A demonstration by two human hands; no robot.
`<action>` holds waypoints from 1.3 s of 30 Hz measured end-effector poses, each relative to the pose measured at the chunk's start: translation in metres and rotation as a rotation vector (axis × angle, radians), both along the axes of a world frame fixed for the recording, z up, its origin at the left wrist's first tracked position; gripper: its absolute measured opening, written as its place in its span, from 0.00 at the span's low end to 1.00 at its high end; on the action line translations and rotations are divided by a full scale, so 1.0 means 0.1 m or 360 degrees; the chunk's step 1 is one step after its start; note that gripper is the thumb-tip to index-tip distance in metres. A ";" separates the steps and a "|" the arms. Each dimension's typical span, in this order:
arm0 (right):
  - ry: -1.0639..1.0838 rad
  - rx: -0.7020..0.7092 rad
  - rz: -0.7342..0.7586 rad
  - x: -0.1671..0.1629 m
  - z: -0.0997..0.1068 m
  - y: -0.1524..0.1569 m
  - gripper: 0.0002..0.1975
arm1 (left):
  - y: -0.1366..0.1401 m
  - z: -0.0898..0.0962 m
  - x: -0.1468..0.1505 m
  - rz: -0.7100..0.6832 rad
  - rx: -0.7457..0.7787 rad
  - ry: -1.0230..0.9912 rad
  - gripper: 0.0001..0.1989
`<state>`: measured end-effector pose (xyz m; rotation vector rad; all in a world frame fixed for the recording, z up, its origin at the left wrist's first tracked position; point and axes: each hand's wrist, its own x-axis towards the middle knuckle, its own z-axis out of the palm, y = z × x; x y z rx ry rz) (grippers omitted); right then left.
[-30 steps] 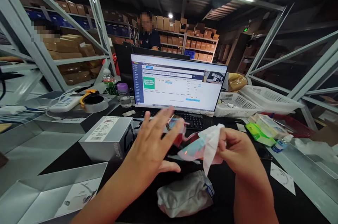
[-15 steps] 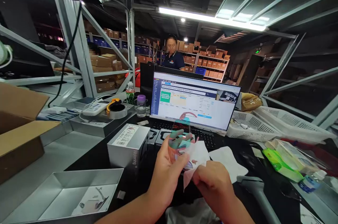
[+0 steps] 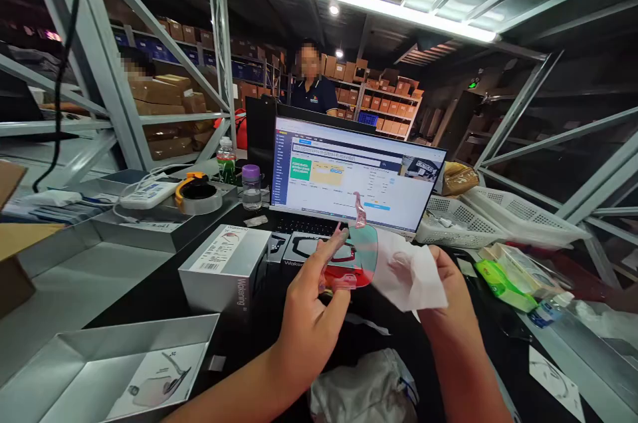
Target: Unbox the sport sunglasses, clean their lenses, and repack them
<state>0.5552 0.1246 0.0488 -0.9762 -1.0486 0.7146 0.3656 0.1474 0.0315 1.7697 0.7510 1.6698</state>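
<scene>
My left hand (image 3: 310, 323) grips a pair of glasses (image 3: 367, 251) with a tinted teal lens and a clear pink frame. One temple points up in front of the screen. In my right hand (image 3: 451, 293) is a thin white wipe (image 3: 413, 277), pinched at its right side, its left part lying against or just beside the lens. Below the hands rests a crumpled grey pouch (image 3: 361, 386). Silver product boxes (image 3: 226, 273) stand left of my left hand, and a shallow open silver box lid (image 3: 54, 380) lies nearer, holding a printed card (image 3: 162, 373).
A monitor (image 3: 349, 170) stands behind the hands. White perforated baskets (image 3: 451, 227), a green packet (image 3: 503, 286) and a small bottle (image 3: 551, 310) are on the right. A tape roll (image 3: 199, 195) and purple-capped jar (image 3: 250, 189) sit at the left. Another person (image 3: 315, 94) stands beyond the monitor.
The right hand has moved right, stretching the wipe away from the glasses, which now show more clearly. The head view has shifted, so the scene sits further left.
</scene>
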 end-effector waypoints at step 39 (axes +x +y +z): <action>0.0584 -0.0286 0.0524 -0.08 0.13 -0.06 0.33 | 0.04 0.19 -0.13 -0.0260 0.0265 0.1036 0.34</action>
